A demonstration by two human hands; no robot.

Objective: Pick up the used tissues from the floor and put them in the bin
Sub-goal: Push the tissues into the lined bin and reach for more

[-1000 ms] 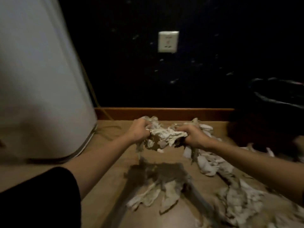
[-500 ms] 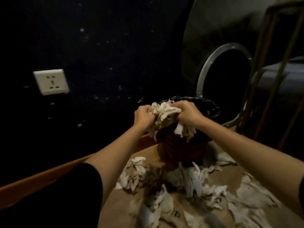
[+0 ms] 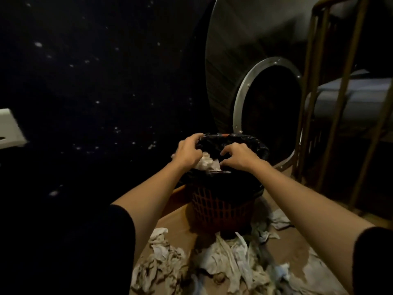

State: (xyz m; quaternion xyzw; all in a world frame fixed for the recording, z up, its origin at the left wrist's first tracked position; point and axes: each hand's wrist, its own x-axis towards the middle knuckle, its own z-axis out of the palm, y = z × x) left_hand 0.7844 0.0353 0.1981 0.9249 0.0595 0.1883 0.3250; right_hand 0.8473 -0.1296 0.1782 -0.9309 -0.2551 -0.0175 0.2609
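A red lattice bin [image 3: 221,209] with a black liner stands on the brown floor. Both my hands are over its mouth. My left hand [image 3: 188,152] lies on a clump of used tissues [image 3: 207,163] that sits inside the liner; tissue shows on both sides of the palm. My right hand [image 3: 239,156] hovers just right of the clump with fingers curled and spread, thumb near the paper. Several more crumpled tissues [image 3: 223,258] litter the floor in front of the bin.
A dark speckled wall is on the left with a white socket [image 3: 8,128] at the frame edge. Behind the bin is a round metal-rimmed opening [image 3: 265,116]. Wooden rails [image 3: 340,103] stand at the right.
My hands carried the tissue clump from the floor up to the bin and have now lowered it into the liner. My right hand's fingers have spread off the clump.
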